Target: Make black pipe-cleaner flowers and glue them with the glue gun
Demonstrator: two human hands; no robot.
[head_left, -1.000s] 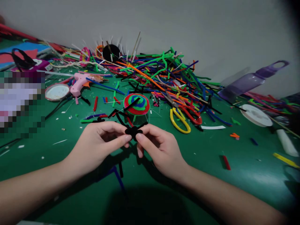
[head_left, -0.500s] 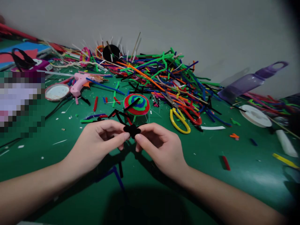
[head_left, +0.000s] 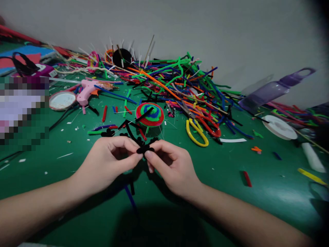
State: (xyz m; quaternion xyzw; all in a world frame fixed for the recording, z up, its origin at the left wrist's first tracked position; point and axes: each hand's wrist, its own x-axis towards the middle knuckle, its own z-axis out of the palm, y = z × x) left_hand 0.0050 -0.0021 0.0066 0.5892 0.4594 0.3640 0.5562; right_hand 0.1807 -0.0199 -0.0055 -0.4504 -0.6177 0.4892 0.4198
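Observation:
Between my two hands, above the green table, is a small black flower shape (head_left: 144, 149) bent from fuzzy pipe cleaner. My left hand (head_left: 113, 156) pinches its left side between thumb and forefinger. On the right side, the thumb and fingers of my right hand (head_left: 169, 163) are closed on the same piece. Just behind the fingertips lie more black pipe cleaner pieces, and another black flower shape (head_left: 108, 133) rests beyond my left hand. A spiral disc of red, green and blue pipe cleaner (head_left: 150, 115) sits farther back with a black strip across it.
A pink glue gun (head_left: 87, 91) lies at the left near a white-filled round lid (head_left: 63, 100). Yellow-handled scissors (head_left: 196, 133) and red-handled ones (head_left: 212, 127) lie before a heap of pipe cleaners (head_left: 177, 79). A purple bottle (head_left: 272, 90) leans at the right beside a white spool (head_left: 280, 127).
Both hands have come slightly lower and nearer me with the black flower, which is tilted flatter. Black pieces behind them now show more.

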